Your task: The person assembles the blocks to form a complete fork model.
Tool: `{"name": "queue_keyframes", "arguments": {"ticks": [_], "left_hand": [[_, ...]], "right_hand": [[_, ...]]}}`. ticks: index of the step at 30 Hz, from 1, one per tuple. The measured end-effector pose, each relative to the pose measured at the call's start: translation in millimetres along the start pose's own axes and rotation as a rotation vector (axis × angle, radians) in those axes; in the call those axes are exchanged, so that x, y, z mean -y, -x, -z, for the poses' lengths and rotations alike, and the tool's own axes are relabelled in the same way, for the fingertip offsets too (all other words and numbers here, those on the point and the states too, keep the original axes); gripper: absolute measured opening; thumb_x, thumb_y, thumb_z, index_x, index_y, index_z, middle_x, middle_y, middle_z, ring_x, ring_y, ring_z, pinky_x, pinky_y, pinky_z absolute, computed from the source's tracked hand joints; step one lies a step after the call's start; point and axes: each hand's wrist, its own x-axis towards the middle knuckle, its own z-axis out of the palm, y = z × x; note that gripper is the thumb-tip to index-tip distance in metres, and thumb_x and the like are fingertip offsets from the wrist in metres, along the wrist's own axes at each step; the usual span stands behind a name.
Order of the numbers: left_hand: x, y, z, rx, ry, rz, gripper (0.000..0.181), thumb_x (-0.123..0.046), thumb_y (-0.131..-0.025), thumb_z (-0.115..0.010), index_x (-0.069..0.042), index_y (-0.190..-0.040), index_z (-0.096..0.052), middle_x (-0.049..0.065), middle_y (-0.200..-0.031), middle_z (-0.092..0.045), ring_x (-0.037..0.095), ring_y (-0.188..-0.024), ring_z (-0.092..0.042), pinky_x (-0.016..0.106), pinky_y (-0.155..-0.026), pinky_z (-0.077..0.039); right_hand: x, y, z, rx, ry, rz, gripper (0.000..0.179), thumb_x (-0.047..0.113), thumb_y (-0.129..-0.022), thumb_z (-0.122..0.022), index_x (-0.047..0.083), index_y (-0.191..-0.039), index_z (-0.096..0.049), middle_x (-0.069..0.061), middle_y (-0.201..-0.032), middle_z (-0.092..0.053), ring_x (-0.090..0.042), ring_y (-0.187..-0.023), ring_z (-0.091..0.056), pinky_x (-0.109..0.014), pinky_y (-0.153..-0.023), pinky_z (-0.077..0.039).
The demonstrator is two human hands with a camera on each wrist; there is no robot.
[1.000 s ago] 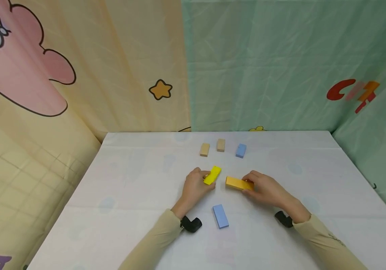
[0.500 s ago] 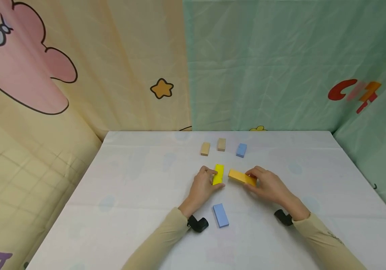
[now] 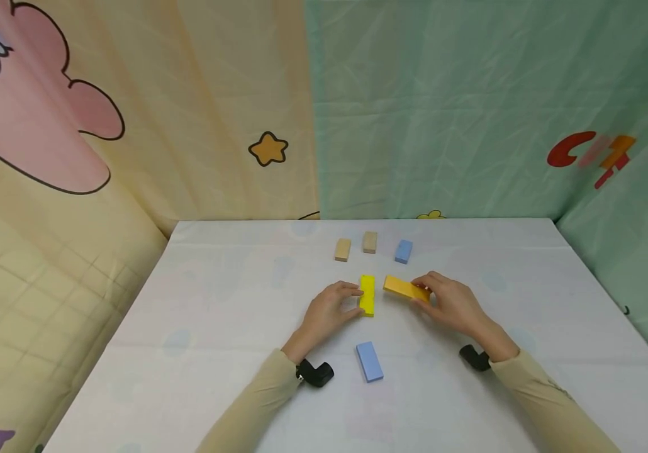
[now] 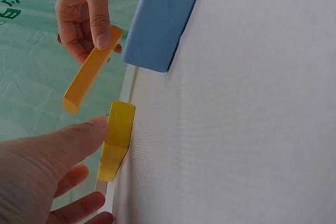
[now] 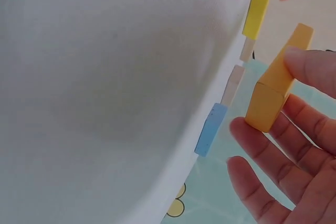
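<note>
A yellow block lies flat on the white table, lengthwise away from me. My left hand is right beside its left side, thumb and fingers spread apart and not closed round it. In the left wrist view the thumb tip overlaps the yellow block; whether it touches is hard to tell. An orange block is pinched by its right end in my right hand, held above the table to the right of the yellow one. The right wrist view shows thumb and fingers on the orange block.
Nearest me on the table lies a blue block, between the forearms. Toward the far edge stand two beige blocks, one left and one middle, and a second blue block. Curtains hang behind.
The yellow block went from tilted in my left hand to lying straight on the table; that hand has loosened and drawn left. My right hand raised the orange block slightly farther away.
</note>
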Motion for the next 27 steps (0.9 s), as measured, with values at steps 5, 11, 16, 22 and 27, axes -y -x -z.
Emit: {"name": "queue_keyframes", "arguments": {"ticks": [5, 11, 16, 22, 27], "left_hand": [[3.7, 1.3, -4.6, 0.092, -0.023, -0.057, 0.042, -0.031, -0.088, -0.069, -0.017, -0.127, -0.062, -0.003, -0.137, -0.05, 0.017, -0.125, -0.045, 0.034, -0.1, -0.038], [6.5, 4.8, -12.0, 0.0, -0.012, -0.097, 0.039, -0.029, -0.087, -0.07, -0.014, -0.123, -0.065, -0.002, -0.134, -0.054, 0.017, -0.119, -0.049, 0.031, -0.1, -0.037], [3.9, 6.5, -11.8, -0.038, -0.042, -0.101, 0.038, -0.03, -0.086, -0.071, -0.015, -0.12, -0.067, -0.002, -0.13, -0.057, 0.018, -0.117, -0.051, 0.033, -0.099, -0.038], [3.6, 6.5, -13.7, -0.046, -0.086, -0.103, 0.037, -0.032, -0.087, -0.07, -0.017, -0.12, -0.067, -0.004, -0.13, -0.057, 0.017, -0.117, -0.052, 0.032, -0.098, -0.039], [3.5, 7.3, -17.6, -0.057, -0.028, -0.096, 0.038, -0.034, -0.085, -0.072, -0.017, -0.118, -0.068, -0.005, -0.129, -0.058, 0.016, -0.118, -0.051, 0.032, -0.099, -0.038]], "right_hand": [[0.8, -6.2, -2.5, 0.025, -0.012, -0.006, 0.032, 0.017, -0.081, -0.077, 0.004, -0.108, -0.066, -0.004, -0.096, -0.062, -0.018, -0.08, -0.058, -0.034, -0.066, -0.05], [1.9, -15.5, -6.6, 0.063, -0.033, -0.041, 0.032, 0.018, -0.083, -0.075, 0.004, -0.109, -0.065, -0.005, -0.098, -0.062, -0.019, -0.082, -0.059, -0.036, -0.069, -0.051], [1.7, -29.0, -10.5, 0.094, -0.055, -0.071, 0.031, 0.021, -0.084, -0.074, 0.003, -0.108, -0.066, -0.005, -0.095, -0.063, -0.02, -0.081, -0.06, -0.036, -0.069, -0.052], [3.0, -52.2, -17.3, 0.118, -0.059, -0.068, 0.032, 0.022, -0.085, -0.073, 0.002, -0.108, -0.065, -0.007, -0.095, -0.063, -0.021, -0.082, -0.06, -0.037, -0.07, -0.052], [5.3, -71.8, -26.3, 0.16, -0.038, -0.044, 0.032, 0.018, -0.086, -0.071, 0.001, -0.112, -0.065, -0.01, -0.1, -0.062, -0.024, -0.086, -0.059, -0.04, -0.077, -0.05]]}}
